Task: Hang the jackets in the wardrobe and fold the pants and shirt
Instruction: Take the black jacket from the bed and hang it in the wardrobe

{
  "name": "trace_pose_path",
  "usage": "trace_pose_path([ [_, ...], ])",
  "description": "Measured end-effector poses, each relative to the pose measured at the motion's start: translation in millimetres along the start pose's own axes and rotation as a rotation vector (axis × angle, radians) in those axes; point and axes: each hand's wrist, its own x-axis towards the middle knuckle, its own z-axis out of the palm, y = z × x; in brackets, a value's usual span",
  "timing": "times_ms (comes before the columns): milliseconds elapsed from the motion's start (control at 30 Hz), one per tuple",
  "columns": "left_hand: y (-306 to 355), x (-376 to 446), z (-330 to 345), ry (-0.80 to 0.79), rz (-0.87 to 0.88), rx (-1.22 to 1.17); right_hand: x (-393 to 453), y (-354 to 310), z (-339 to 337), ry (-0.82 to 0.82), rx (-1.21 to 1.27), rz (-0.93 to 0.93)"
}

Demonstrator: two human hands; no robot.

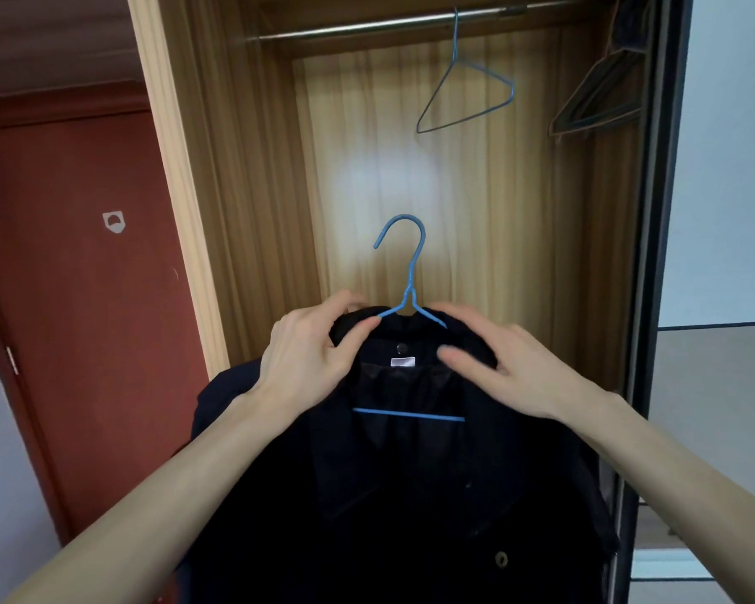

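Held up before the open wardrobe (253, 167): a dark jacket (410, 494) on a blue wire hanger (406, 272), collar uppermost, hook curling up and to the left above the collar. Left hand (310, 355) closed on the jacket's left shoulder, thumb and forefinger pinching cloth and hanger wire together just beside the twisted neck. Right hand (502, 364) laid over the right shoulder of the collar, fingers spread and slightly blurred, thumb reaching across toward the white label (402, 362); not possible to tell whether pinching or merely resting. Hanger's lower bar visible across the lining, between the two lapels.

Overhead, a metal rail (367, 26) running across the wardrobe top, well above the held hook. On the rail, an empty blue hanger (467, 98), tilted, right of centre. Further right, hard against the wardrobe's right side, a bunch of dark hangers (598, 102) under something dark hanging from the rail. Open stretch of rail left of the empty blue hanger, reaching toward the left side panel. Pale wood back panel clear behind the held hook.

Left border: a light wooden frame edge, slanting in this wide view, then a red-brown door (83, 298) with a small pale emblem. Right border: a dark sliding-door frame (654, 255), close beside the right forearm and the jacket's right sleeve.
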Motion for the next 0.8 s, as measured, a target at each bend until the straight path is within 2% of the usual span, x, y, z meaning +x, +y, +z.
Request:
trace_pose_path([
  [67, 3, 9, 3, -0.009, 0.013, 0.01, 4, 2, -3, 0.05, -0.071, -0.034],
  [200, 3, 30, 6, -0.02, 0.076, 0.085, 22, -2, -26, 0.13, 0.022, -0.033],
  [333, 3, 69, 2, -0.004, 0.14, 0.179, 51, -10, -58, 0.222, -0.068, -0.047],
  [500, 2, 139, 4, 0.003, 0.106, 0.299, 106, -13, -99, 0.302, -0.189, 0.024],
  [633, -5, 194, 10, -0.08, -0.027, 0.15, 159, -18, -131, 0.339, -0.347, 0.053],
  [800, -35, 244, 5, -0.021, -0.003, 0.115, 221, -24, -153, 0.393, -0.462, 0.094],
])
